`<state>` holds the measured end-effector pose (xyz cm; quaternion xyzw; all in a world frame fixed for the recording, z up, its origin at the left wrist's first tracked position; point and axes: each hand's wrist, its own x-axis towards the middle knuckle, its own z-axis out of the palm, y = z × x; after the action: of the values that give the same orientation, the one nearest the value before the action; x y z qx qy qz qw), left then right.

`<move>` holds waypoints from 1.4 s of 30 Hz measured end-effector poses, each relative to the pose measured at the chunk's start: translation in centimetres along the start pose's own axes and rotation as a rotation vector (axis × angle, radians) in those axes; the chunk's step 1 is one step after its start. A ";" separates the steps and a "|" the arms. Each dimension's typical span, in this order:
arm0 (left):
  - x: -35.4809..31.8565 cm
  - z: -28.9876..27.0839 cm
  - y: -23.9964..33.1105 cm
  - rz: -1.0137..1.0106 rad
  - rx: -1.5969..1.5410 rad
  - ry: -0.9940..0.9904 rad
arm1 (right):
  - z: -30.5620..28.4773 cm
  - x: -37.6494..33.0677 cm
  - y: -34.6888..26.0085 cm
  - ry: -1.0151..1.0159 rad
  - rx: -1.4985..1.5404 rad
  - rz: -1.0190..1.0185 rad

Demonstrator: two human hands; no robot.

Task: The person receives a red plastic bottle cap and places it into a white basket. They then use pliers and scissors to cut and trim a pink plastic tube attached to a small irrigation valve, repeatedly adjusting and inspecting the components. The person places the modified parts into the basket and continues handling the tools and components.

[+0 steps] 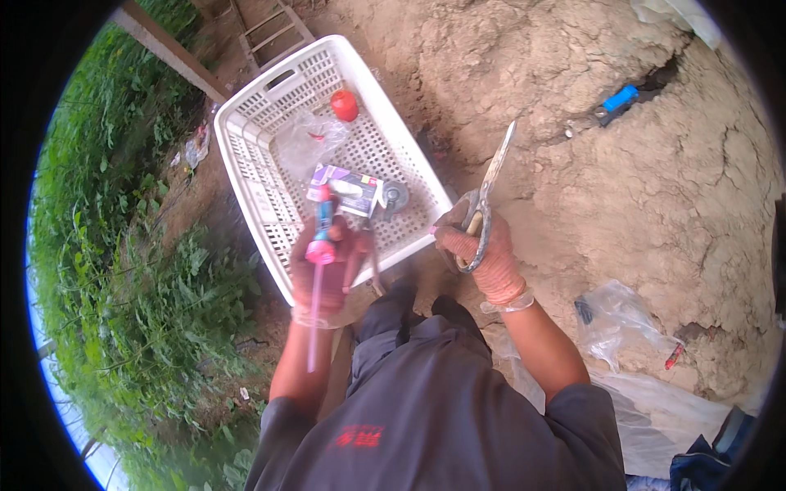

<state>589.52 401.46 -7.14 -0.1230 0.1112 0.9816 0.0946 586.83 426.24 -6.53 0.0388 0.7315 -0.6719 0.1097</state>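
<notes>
My left hand, in a thin glove with a clear cuff, is closed around a blue-and-pink tool with a thin pink shaft. Its exact kind is unclear, and motion blurs that hand. My right hand, gloved too, grips a pair of worn scissors by the handles, blades together and pointing up and away. Both hands are at the near end of a white plastic basket. Inside it lie a purple-and-white box, a grey round roll, a crumpled clear bag and a red-orange object.
Leafy green plants fill the left side. A cracked earth bank rises on the right, with a blue object in a crevice. Clear plastic lies low on the right. Beyond the basket are a post and a ladder-like frame.
</notes>
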 end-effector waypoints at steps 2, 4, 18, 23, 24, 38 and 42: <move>0.3 0.3 -0.5 -0.082 -0.005 0.030 | 2.1 0.3 -2.4 -0.051 -0.090 -0.060; 1.3 -0.7 -1.1 -0.165 -0.111 -0.027 | 3.5 0.3 -5.6 -0.103 -0.204 -0.173; 6.0 1.3 -10.9 -0.362 -0.375 -0.142 | -0.7 -2.6 -6.5 0.099 -0.363 -0.114; 5.8 2.6 -12.9 -0.426 -0.476 -0.102 | -5.9 -5.5 -1.5 0.438 -0.501 -0.205; 5.9 2.9 -13.4 -0.442 -0.494 -0.079 | -6.4 -6.6 -0.7 0.473 -0.349 -0.016; 4.3 6.9 -20.0 -0.878 -0.556 0.094 | -6.8 -15.5 4.6 0.562 0.308 -0.001; 3.2 7.0 -21.6 -0.920 -0.371 0.185 | -10.6 -19.8 0.6 0.682 0.373 0.029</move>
<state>589.47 424.31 -5.55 -0.2605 -0.1228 0.8264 0.4839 605.06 438.61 -2.17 0.2894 0.5907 -0.7402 -0.1393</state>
